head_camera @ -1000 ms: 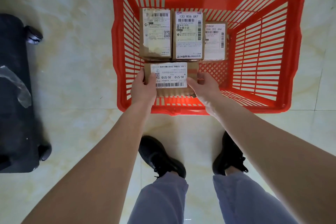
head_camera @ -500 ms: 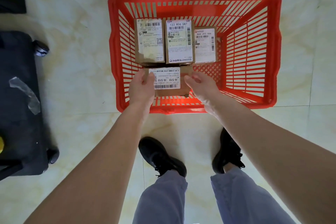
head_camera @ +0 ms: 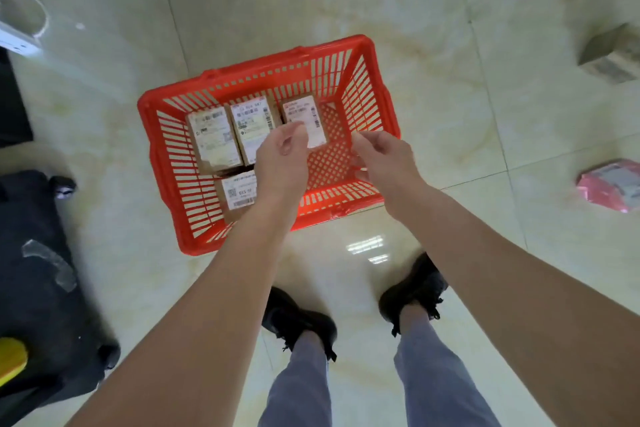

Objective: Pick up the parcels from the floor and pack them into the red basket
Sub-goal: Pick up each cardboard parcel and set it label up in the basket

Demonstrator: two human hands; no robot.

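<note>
A: Item 1, hands?
B: Left hand [head_camera: 282, 156] and right hand [head_camera: 384, 158] hang over the basket [head_camera: 166, 163], fingers loosely curled, grasping nothing.
A: Item 2, basket stock?
B: 4 boxes packed: 1 box [head_camera: 239, 192] by the near wall, 3 boxes [head_camera: 249, 125] in a row behind it. The right half of the base is bare mesh.
A: Item 3, outstanding?
B: On the floor [head_camera: 450, 28] to the right, well apart from the basket: 1 pink bag [head_camera: 611, 189], and farther off 1 carton [head_camera: 613, 54]. Judged: task partly done, at least 2 left.
</note>
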